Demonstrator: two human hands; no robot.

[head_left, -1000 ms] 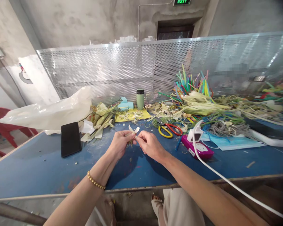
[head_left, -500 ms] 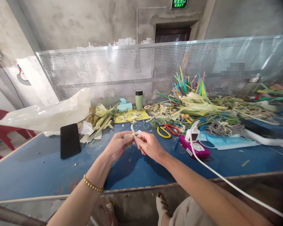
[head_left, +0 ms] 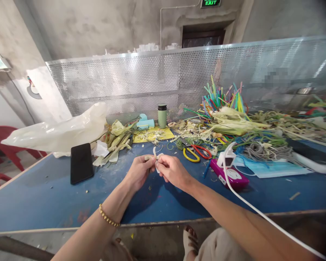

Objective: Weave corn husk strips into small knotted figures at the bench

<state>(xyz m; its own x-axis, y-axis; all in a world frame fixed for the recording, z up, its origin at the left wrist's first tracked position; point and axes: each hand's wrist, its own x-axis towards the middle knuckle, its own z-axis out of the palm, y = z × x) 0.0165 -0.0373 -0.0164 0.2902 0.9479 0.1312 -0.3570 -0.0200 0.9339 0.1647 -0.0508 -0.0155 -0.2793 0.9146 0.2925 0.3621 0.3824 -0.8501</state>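
Note:
Over the middle of the blue table (head_left: 105, 195), my left hand (head_left: 140, 171) and my right hand (head_left: 174, 170) meet at the fingertips. Both are closed in a pinch on a small piece of pale corn husk (head_left: 154, 151), whose narrow strips stick up and out between the fingers. Most of the piece is hidden by my fingers. Scissors (head_left: 197, 152) with one yellow and one red handle lie just beyond my right hand. Left of my left hand, a heap of dried husks (head_left: 118, 139) lies on the table.
A black phone (head_left: 81, 164) and a white plastic bag (head_left: 59, 127) lie at left. A green bottle (head_left: 162, 116) stands behind a yellow sheet (head_left: 167, 134). At right are a purple power strip (head_left: 228, 174) with a white cable, coiled cords (head_left: 254, 148), and colourful pipe cleaners (head_left: 220, 98).
The view has shifted slightly, so the table items appear a little further right. My fingers have moved a little on the husk piece, and a white strip now shows below the right fingertips.

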